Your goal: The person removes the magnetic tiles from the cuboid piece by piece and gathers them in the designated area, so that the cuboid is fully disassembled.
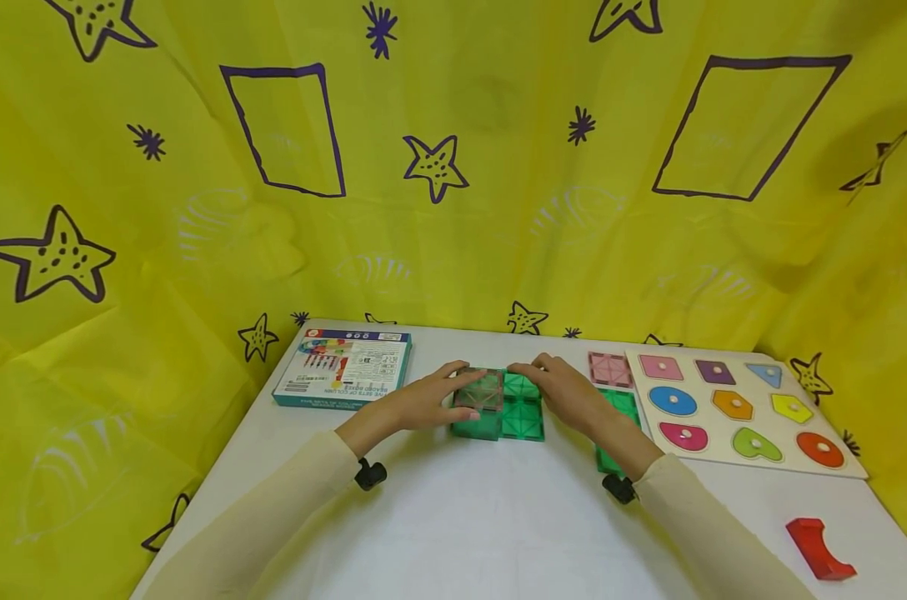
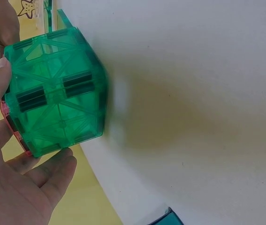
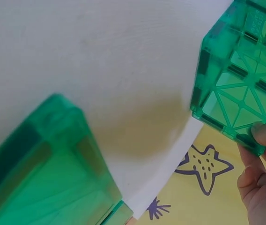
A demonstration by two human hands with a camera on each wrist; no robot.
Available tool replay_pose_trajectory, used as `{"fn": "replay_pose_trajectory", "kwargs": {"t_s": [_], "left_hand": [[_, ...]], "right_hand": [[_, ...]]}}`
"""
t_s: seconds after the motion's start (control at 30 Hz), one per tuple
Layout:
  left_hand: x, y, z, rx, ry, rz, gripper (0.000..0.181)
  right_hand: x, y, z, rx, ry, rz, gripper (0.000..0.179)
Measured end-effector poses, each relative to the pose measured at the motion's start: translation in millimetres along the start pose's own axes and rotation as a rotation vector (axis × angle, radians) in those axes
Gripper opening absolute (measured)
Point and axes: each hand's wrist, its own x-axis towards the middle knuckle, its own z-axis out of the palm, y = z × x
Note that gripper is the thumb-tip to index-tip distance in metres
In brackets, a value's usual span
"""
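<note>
My left hand (image 1: 423, 402) grips a small box of green magnetic tiles (image 1: 478, 429) topped with a pink magnetic tile (image 1: 479, 390). In the left wrist view its thumb (image 2: 2, 72) lies along the top edge and the other fingers reach round the side. Right beside the box, two green magnetic tiles (image 1: 523, 419) stand one behind the other in the head view. My right hand (image 1: 572, 398) pinches the far corner of these tiles between thumb and finger, as the right wrist view shows.
More green tiles (image 1: 608, 460) lie under my right forearm, with a pink tile (image 1: 609, 368) behind. A shape puzzle board (image 1: 720, 455) is at the right and a red arched block (image 1: 821, 550) at front right. A bead-set box (image 1: 343, 367) lies back left, before the yellow curtain (image 1: 483, 242).
</note>
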Motion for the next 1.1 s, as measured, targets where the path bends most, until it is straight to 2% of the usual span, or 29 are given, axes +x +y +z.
{"fn": "replay_pose_trajectory", "kwargs": {"t_s": [0.13, 0.3, 0.47, 0.63, 0.83, 1.1], "left_hand": [[0.0, -0.1, 0.1, 0.005, 0.001, -0.006, 0.074], [-0.7, -1.0, 0.2, 0.01, 0.003, -0.009, 0.074], [-2.1, -1.4, -0.1, 0.011, 0.005, -0.008, 0.074], [-1.3, -0.8, 0.1, 0.015, 0.003, 0.001, 0.075], [-0.4, 0.1, 0.6, 0.017, 0.007, 0.001, 0.074], [-1.1, -0.9, 1.4, 0.012, 0.01, 0.0, 0.074]], "right_hand": [[0.9, -1, -2, 0.003, -0.001, 0.01, 0.05], [-1.6, 1, -5, 0.033, 0.016, 0.063, 0.053], [-5.7, 8, -5, 0.074, 0.03, 0.088, 0.049], [-8.7, 12, -7, 0.068, 0.051, 0.1, 0.046], [-13.3, 13, -15, 0.129, 0.005, 0.135, 0.044], [-29.9, 19, -39, 0.208, -0.04, 0.207, 0.041]]}}
